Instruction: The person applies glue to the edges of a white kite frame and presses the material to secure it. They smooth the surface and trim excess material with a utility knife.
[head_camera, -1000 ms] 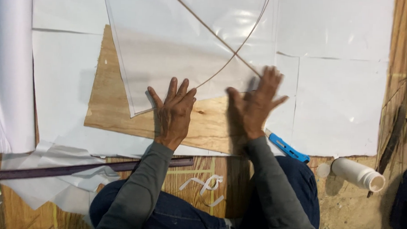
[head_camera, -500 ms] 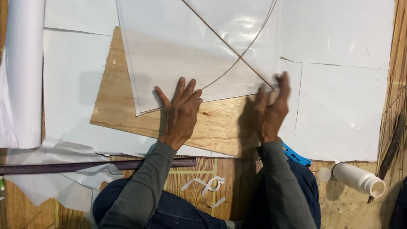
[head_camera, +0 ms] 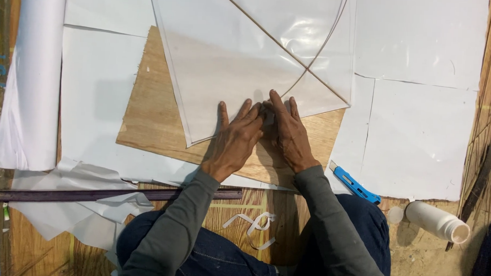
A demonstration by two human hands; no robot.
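Note:
A translucent white kite sheet (head_camera: 242, 61) with thin wooden sticks (head_camera: 284, 47) crossing it lies on a plywood board (head_camera: 148, 113). My left hand (head_camera: 237, 137) and my right hand (head_camera: 286, 131) rest side by side, fingers spread flat, pressing on the sheet's near edge over the board. The fingertips of both hands meet at the edge, close to where the curved stick ends. Neither hand grips anything.
A blue utility knife (head_camera: 355, 185) lies right of my right arm. A white bottle (head_camera: 436, 221) lies on its side at the right, its cap (head_camera: 395, 215) beside it. A roll of white paper (head_camera: 33, 76) is at the left, a dark metal bar (head_camera: 113, 194) and paper scraps (head_camera: 256, 225) near my knees.
Both hands have moved inward from being spread apart and now sit together at the middle of the sheet's near edge. The view has shifted a little.

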